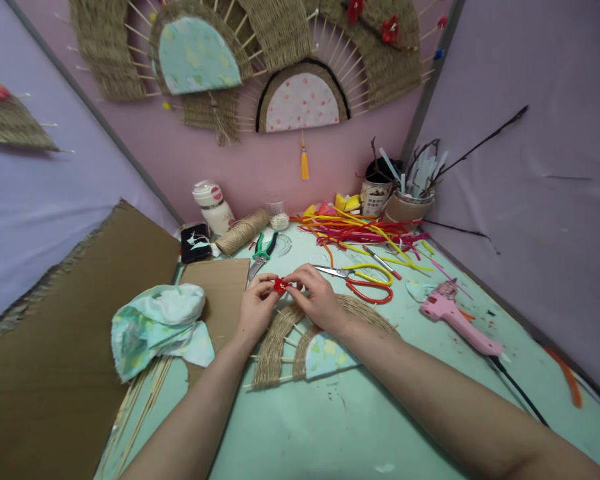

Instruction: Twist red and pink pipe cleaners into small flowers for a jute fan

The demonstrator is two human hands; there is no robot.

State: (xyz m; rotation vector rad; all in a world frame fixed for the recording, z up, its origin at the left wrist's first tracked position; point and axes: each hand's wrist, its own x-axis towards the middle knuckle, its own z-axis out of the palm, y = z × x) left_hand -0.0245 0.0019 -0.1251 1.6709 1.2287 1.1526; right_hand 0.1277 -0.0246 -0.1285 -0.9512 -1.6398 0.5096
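Note:
A small red flower point(280, 285) is pinched between the fingertips of both hands, above the table's middle. My left hand point(257, 303) grips its left side, and my right hand point(316, 297) closes on it from the right. Below them lies a half-round fan point(275, 347) woven from twine over thin sticks, with a green and yellow patterned cloth point(327, 357) at its centre. My right hand and forearm hide part of this fan. Just beyond the hands are scissors point(367, 275) with yellow and red handles and green-handled pruning shears point(263, 248).
A pink glue gun point(460, 323) with a black cord lies at the right. Fuzzy coloured stems point(360, 230) are heaped at the back, near pots point(409, 207) of twigs. Crumpled cloth point(155, 323), cardboard point(215, 293) and thin sticks point(147, 393) occupy the left. A bottle point(214, 208) stands behind twine point(243, 232).

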